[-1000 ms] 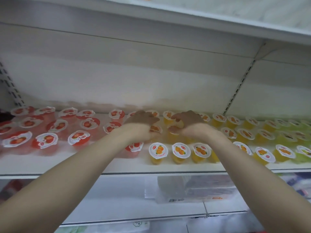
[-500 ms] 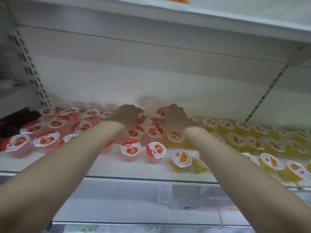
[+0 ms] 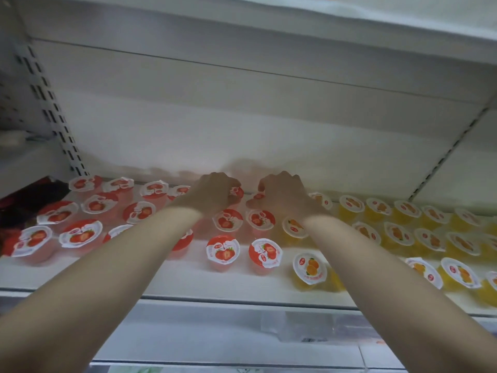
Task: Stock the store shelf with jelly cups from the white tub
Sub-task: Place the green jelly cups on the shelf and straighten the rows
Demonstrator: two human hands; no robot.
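Red-lidded strawberry jelly cups (image 3: pixel 223 251), foil-sealed

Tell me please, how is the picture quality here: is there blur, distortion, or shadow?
Head view: wide-angle bending curves the shelf edge and the slotted upright; the orange cups at far right are soft and smeared, while the strawberry cup in front reads clearly; a faint shadow lies on the back wall above the left hand and right hand; light is even, without strong glare.

White metal store shelving all around: a plain white back panel (image 3: pixel 242 125), slotted uprights on the left (image 3: pixel 56 114) and right (image 3: pixel 443 162), another shelf overhead (image 3: pixel 349 20). Lighting's soft and even. Dark red packaging (image 3: pixel 24 200) sits far left.
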